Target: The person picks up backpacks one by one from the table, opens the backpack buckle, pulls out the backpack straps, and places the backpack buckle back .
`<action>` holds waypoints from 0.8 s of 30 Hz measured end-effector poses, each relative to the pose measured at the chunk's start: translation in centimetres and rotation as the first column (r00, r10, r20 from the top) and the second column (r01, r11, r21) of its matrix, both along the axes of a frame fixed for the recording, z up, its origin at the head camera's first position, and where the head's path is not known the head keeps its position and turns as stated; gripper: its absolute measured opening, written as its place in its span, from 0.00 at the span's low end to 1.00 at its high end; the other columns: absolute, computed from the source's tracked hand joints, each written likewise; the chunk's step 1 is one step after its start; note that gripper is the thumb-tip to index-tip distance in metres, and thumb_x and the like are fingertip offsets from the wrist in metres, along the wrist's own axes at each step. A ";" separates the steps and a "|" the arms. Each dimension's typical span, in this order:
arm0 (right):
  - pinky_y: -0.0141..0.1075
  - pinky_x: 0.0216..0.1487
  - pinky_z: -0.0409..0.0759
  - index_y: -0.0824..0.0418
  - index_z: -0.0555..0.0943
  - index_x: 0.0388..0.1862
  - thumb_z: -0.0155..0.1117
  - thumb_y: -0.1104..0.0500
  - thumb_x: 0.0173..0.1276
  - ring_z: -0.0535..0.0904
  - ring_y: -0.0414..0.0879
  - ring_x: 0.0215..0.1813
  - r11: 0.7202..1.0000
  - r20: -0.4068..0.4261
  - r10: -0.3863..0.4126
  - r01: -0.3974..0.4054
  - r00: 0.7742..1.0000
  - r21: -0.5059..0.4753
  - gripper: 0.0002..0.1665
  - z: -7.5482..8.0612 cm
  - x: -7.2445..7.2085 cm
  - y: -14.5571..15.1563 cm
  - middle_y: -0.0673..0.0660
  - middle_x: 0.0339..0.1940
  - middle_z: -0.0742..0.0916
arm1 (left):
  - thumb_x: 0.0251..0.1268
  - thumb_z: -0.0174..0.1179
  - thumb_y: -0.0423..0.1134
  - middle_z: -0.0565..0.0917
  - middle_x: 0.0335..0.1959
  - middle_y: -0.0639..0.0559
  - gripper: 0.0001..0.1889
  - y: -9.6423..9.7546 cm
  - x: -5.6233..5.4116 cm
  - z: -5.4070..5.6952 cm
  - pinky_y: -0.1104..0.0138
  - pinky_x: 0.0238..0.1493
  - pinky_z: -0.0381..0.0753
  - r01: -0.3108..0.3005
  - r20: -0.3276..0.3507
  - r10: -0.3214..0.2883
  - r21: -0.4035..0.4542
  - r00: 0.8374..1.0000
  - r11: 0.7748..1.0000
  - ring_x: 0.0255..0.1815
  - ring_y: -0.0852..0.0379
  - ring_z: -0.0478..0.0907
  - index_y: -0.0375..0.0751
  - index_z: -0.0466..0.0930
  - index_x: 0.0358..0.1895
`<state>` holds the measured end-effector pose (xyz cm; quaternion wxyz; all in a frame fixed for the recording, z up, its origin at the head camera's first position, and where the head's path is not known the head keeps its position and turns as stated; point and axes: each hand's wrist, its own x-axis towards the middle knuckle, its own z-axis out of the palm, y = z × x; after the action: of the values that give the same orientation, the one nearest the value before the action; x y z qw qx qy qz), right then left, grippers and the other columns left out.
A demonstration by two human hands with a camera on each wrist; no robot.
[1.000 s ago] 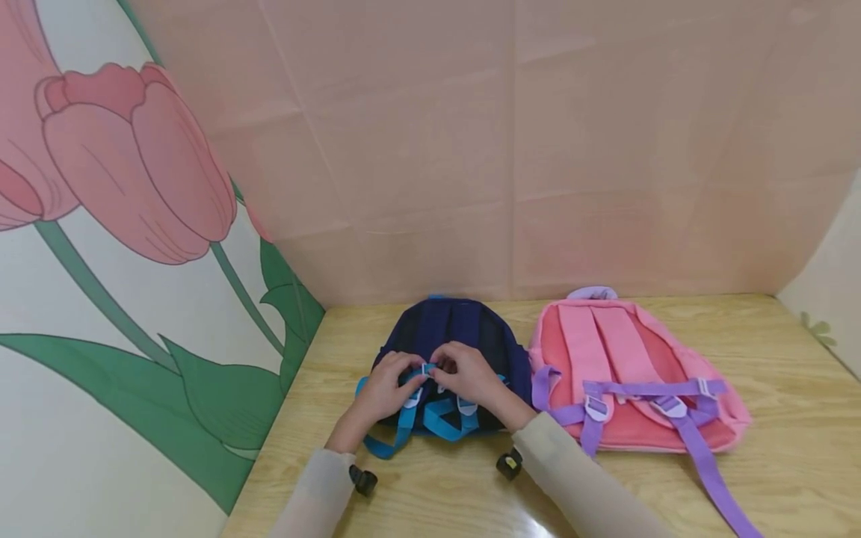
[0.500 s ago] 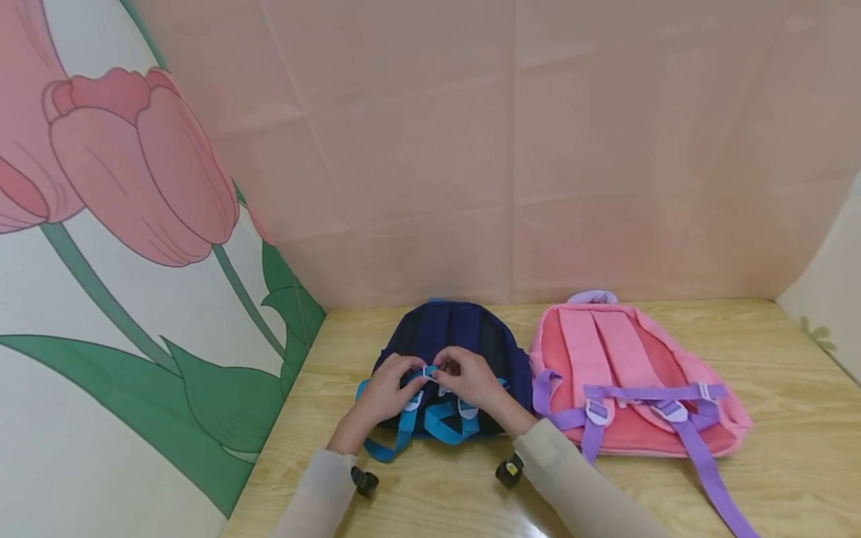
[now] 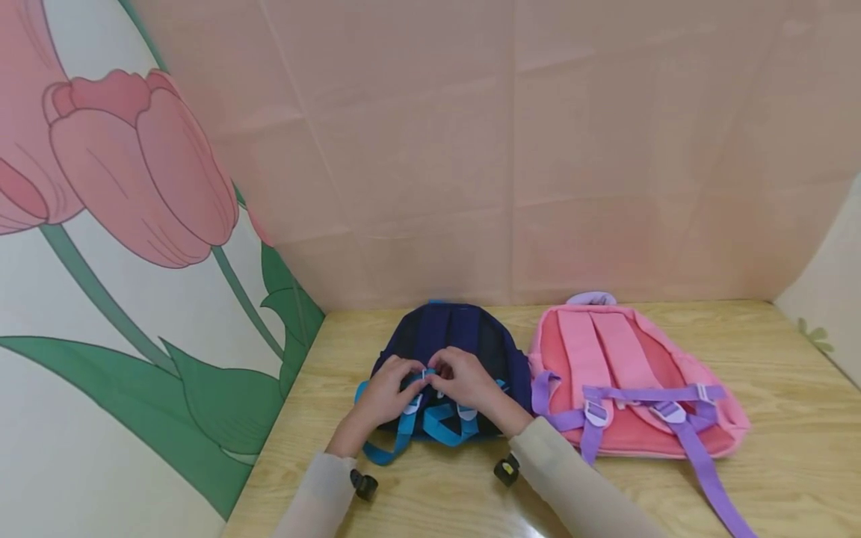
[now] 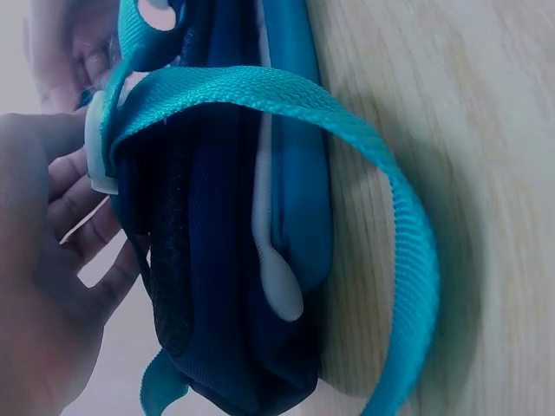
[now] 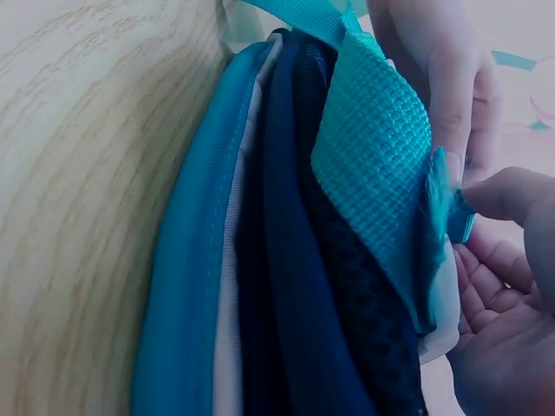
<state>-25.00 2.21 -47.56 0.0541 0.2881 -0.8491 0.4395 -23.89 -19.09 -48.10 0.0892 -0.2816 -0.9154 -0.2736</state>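
Note:
A navy backpack (image 3: 494, 340) lies with its shoulder straps facing up. Over its middle, my left hand (image 3: 383, 394) pinches a small white plastic buckle (image 3: 425, 373) on a blue strap. From the other side, my right hand (image 3: 464, 379) pinches the short blue webbing at that buckle. In the right wrist view a blue strap end (image 5: 462, 218) shows between thumb and finger. A loose teal strap (image 4: 416, 251) arches in front in the left wrist view, its white adjuster (image 4: 98, 143) beside my left fingers. My fingertips partly hide the buckle.
To the right, against the navy one, lies a pink backpack (image 3: 575, 329) with purple straps (image 3: 702, 471), one trailing toward the front. The wooden table (image 3: 417, 501) meets a peach backdrop (image 3: 417, 187) behind and a tulip-patterned wall (image 3: 134, 299) on the left.
Both hands stay at the buckle, with the right fingers shifting slightly and covering more of the webbing. The head view tilts a little; both backpacks stay in place.

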 end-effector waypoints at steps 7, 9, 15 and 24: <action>0.30 0.35 0.77 0.56 0.84 0.40 0.71 0.58 0.68 0.76 0.38 0.33 0.999 -0.009 -0.035 0.035 0.999 -0.002 0.05 -0.5 0.0 0.3 0.49 0.33 0.81 | 0.75 0.60 0.45 0.84 0.50 0.53 0.12 -0.3 -0.1 -0.2 0.60 0.52 0.78 0.015 -0.003 -0.014 0.019 1.000 1.000 0.50 0.57 0.74 0.46 0.83 0.54; 0.31 0.35 0.78 0.56 0.84 0.40 0.71 0.59 0.67 0.76 0.38 0.33 0.999 -0.013 -0.043 0.043 0.999 -0.013 0.04 -0.6 0.0 0.4 0.48 0.32 0.81 | 0.75 0.61 0.45 0.84 0.50 0.53 0.12 -0.4 -0.1 -0.3 0.60 0.52 0.78 0.008 -0.001 -0.008 0.019 1.000 1.000 0.50 0.57 0.74 0.46 0.83 0.54; 0.31 0.35 0.78 0.58 0.84 0.41 0.71 0.59 0.67 0.77 0.39 0.33 0.999 -0.014 -0.030 0.030 0.999 -0.019 0.06 -0.4 0.1 0.6 0.50 0.33 0.82 | 0.75 0.60 0.46 0.84 0.50 0.53 0.12 -0.4 -0.1 -0.2 0.60 0.51 0.78 0.004 0.009 -0.004 0.004 1.000 1.000 0.49 0.58 0.74 0.46 0.83 0.54; 0.30 0.35 0.77 0.60 0.85 0.46 0.70 0.58 0.69 0.76 0.39 0.34 1.000 -0.016 0.018 -0.017 1.000 0.023 0.10 0.4 0.2 0.3 0.52 0.35 0.82 | 0.75 0.60 0.45 0.85 0.49 0.53 0.12 -0.3 -0.1 0.0 0.61 0.50 0.78 0.006 0.008 -0.006 -0.007 1.000 1.000 0.49 0.57 0.74 0.46 0.83 0.54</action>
<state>-24.79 2.48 -47.11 0.0537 0.2995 -0.8510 0.4280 -23.95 -19.36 -48.07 0.0836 -0.2837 -0.9158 -0.2717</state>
